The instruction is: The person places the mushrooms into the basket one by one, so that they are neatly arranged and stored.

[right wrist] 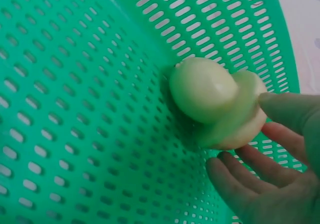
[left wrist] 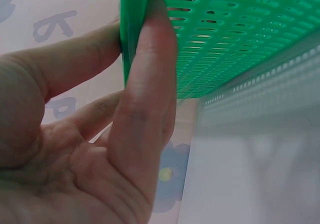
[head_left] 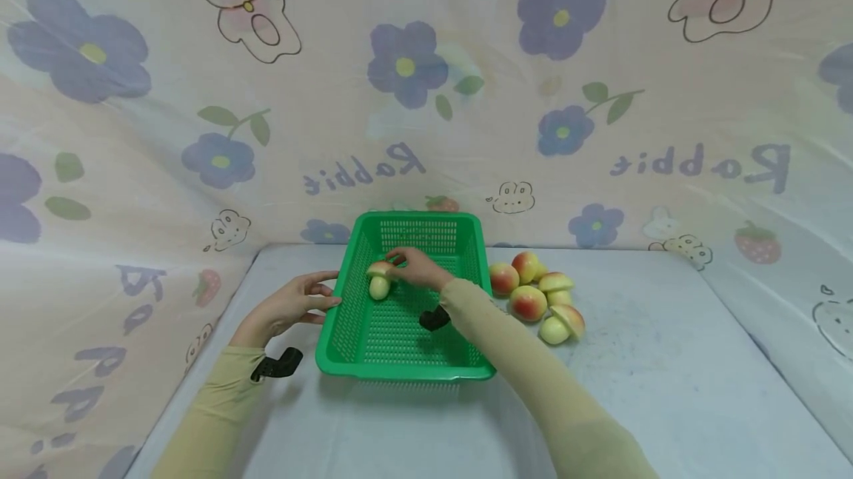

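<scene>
A green plastic basket point(head_left: 406, 371) with slotted walls stands on the table, slightly tilted in the head view. At its left rim, my left hand point(head_left: 293, 305) holds the edge between thumb and fingers; the left wrist view shows fingers point(left wrist: 145, 84) against the outer wall. Inside the basket, at the left wall, is a toy mushroom point(head_left: 380, 285) with a pale stem and a red-yellow cap. My right hand point(head_left: 418, 269) reaches in and holds the mushroom point(right wrist: 205, 89) by its cap, thumb on one side and fingers curled about the other.
To the right of the basket lies a group of toy mushrooms point(head_left: 563, 323) and round red-and-yellow pieces point(head_left: 529, 303), close to its wall. The white table point(head_left: 666, 360) meets a printed cloth backdrop point(head_left: 466, 109) at the back and sides.
</scene>
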`<state>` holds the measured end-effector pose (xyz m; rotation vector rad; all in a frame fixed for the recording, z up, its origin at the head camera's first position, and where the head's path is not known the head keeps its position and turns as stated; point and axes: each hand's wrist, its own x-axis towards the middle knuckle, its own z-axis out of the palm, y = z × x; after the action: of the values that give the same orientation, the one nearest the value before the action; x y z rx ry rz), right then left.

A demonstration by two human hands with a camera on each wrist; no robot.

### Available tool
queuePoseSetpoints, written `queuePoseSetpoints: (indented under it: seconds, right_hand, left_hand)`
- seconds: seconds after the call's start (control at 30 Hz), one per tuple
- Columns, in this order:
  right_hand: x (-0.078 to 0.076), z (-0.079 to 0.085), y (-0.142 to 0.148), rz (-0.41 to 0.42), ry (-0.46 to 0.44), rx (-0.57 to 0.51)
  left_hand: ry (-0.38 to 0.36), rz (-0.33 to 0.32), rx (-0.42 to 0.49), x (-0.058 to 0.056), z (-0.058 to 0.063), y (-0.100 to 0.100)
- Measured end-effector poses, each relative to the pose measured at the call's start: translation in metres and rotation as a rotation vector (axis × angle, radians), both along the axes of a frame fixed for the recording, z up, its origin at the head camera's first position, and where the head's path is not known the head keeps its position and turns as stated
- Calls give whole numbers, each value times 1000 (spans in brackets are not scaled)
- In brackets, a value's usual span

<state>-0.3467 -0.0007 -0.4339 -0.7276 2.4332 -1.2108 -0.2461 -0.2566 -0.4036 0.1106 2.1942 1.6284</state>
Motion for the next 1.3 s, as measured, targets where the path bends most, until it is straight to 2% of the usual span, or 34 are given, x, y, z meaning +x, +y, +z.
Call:
queuePoseSetpoints:
  seconds: [0.37,0.6,0.87,1.13,1.3]
  right_hand:
    - [0,5,3,-30,-65,-54]
    - [0,17,8,-90,-181,-195]
    - [-2,34,27,-74,-305,-298]
    - [2,67,58,-61,-342,-326]
    - [12,89,85,-26,-296,-359]
  left_hand:
    - [7,-6,-12,-1,0,-1]
    - [14,-8,-11,0,0,0]
    - [16,-21,15,2,-4,-2]
    - [24,-30,12,2,-3,-2]
    - [31,-32,0,2,-2,-2]
